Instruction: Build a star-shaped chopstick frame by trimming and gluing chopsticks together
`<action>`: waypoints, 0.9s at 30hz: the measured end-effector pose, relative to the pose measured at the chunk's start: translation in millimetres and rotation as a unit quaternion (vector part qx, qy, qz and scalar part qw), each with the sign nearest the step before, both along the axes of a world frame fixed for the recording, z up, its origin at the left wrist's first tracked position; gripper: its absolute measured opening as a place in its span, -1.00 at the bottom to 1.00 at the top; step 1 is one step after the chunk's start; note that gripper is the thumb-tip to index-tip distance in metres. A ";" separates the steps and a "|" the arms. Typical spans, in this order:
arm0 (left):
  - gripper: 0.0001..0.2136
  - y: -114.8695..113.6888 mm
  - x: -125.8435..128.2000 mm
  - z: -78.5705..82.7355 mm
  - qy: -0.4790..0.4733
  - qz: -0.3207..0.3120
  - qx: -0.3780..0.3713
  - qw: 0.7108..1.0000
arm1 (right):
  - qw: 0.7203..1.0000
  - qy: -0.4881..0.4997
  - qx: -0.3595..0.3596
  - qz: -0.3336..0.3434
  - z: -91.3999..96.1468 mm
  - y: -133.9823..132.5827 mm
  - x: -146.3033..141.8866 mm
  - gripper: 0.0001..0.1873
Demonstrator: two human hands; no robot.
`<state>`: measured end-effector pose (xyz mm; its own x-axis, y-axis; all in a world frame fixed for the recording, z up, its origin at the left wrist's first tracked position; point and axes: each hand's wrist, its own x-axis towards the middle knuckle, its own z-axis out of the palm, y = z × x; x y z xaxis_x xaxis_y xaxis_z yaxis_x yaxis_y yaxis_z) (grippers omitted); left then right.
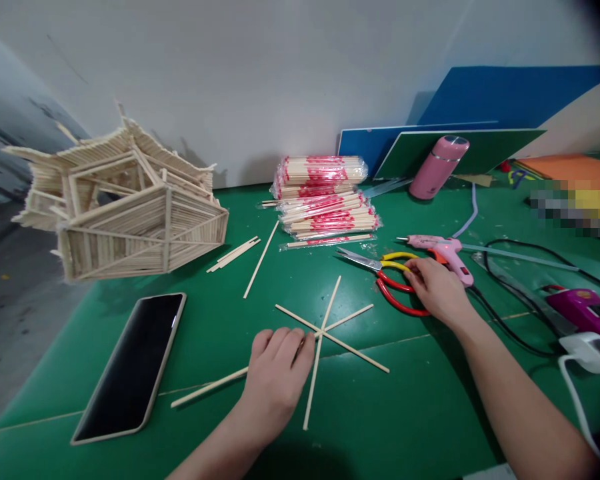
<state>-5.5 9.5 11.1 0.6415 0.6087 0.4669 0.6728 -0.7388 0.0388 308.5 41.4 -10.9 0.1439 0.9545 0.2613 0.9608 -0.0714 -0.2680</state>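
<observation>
Far to the left of the left hand point(280, 373) stands a chopstick house model point(130, 213), and nearer, just to its left on the green table point(405, 413), lies a dark phone point(133, 363). The left hand lies flat with fingers together, pressing down on a long chopstick that runs under the palm. Its fingertips reach almost to the hub of the crossed chopsticks point(321, 331), which fan out just right of it. Beyond them, by the wall, sit wrapped chopstick packs point(325, 200).

The right hand point(437, 290) is curled over the red and yellow handles of the scissors point(380, 265), whose blades point away to its left. The pink glue gun point(443, 248) lies just beyond its knuckles, touching or nearly so. The fingers hide the handles, so I cannot tell whether the hand grips anything. A pink bottle point(437, 168) stands farther back. To the right, a purple device point(580, 303) is cut off by the edge.
</observation>
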 end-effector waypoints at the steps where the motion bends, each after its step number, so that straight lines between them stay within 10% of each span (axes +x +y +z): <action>1: -0.78 0.3 0.0 2.5 -0.015 0.008 0.008 1.000 | 1.000 0.002 0.003 0.001 1.1 0.0 -0.4 -0.77; 11: -0.81 8.7 -4.0 32.3 -0.080 0.046 -0.015 0.996 | 0.983 0.174 0.023 0.061 29.5 -14.7 -17.6 -0.76; 16: -0.82 12.3 -7.5 38.3 -0.142 0.084 -0.033 0.986 | 0.841 0.538 -0.030 0.050 35.7 -29.0 -50.6 -0.79; 27: -0.82 8.8 -14.0 13.4 -0.109 0.043 -0.149 0.982 | 0.757 0.648 0.087 -0.019 15.0 -27.9 -34.6 -0.68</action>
